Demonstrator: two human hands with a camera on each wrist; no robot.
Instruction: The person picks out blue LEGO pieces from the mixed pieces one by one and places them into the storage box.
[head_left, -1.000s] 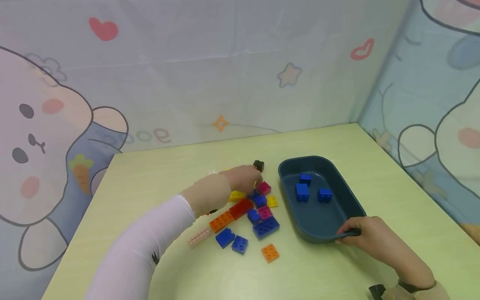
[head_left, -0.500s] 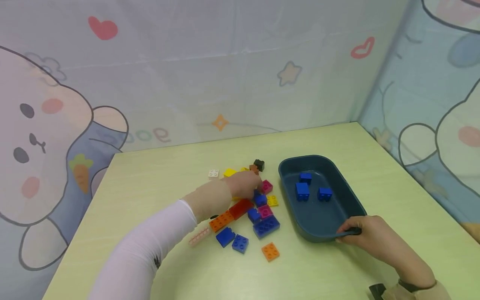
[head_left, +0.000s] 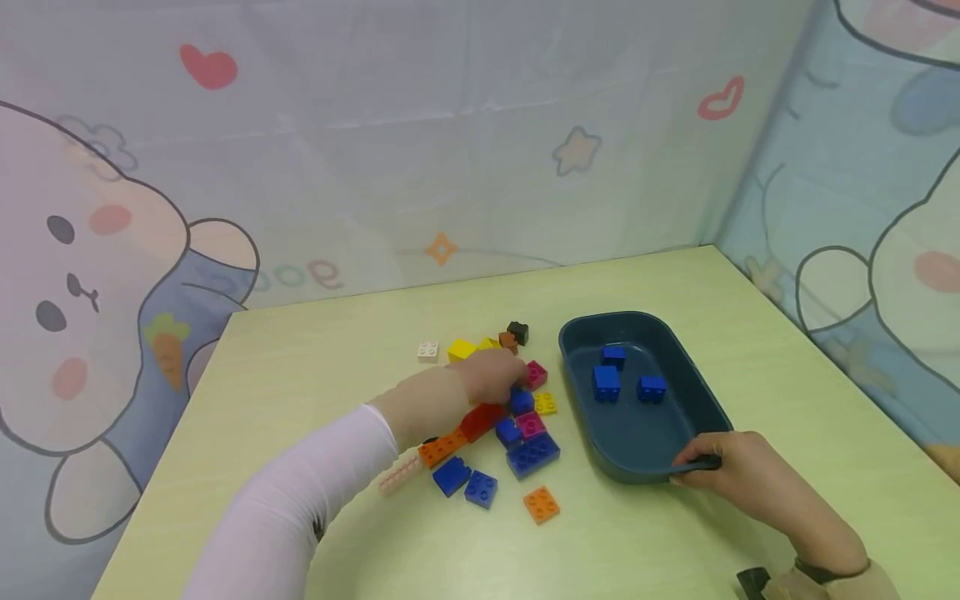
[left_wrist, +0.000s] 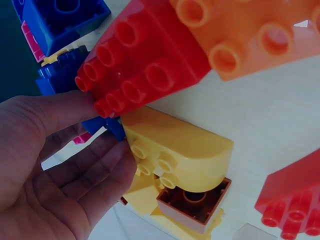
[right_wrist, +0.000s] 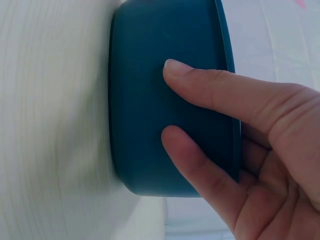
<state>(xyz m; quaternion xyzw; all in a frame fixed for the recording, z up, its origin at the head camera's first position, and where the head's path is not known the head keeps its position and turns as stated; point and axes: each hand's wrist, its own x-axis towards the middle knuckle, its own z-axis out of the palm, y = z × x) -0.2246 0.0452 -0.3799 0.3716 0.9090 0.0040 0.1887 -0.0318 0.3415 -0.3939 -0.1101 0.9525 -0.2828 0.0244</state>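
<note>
My left hand [head_left: 491,377] reaches into the loose pile of toy building bricks. In the left wrist view its thumb and fingers close around a blue brick [left_wrist: 103,126], mostly hidden behind them. Right against the thumb is a red brick [left_wrist: 132,65], and a yellow rounded brick [left_wrist: 185,145] touches the fingertips. At the near end of a dark teal tray [head_left: 581,408], my right hand [head_left: 738,471] grips the rim, with thumb and a finger along the outer wall in the right wrist view. Inside the tray lie a larger blue brick [head_left: 606,383] and two smaller ones.
An orange square brick [head_left: 542,505] lies alone near the front. Behind the left hand are a white brick [head_left: 428,352], a brown brick [head_left: 508,341] and a black brick [head_left: 518,332]. A printed cloth wall [head_left: 480,167] borders the table's back.
My left hand has drawn slightly toward me, uncovering the white, yellow and brown bricks behind it. The right hand stays on the tray, and the bricks inside have not moved.
</note>
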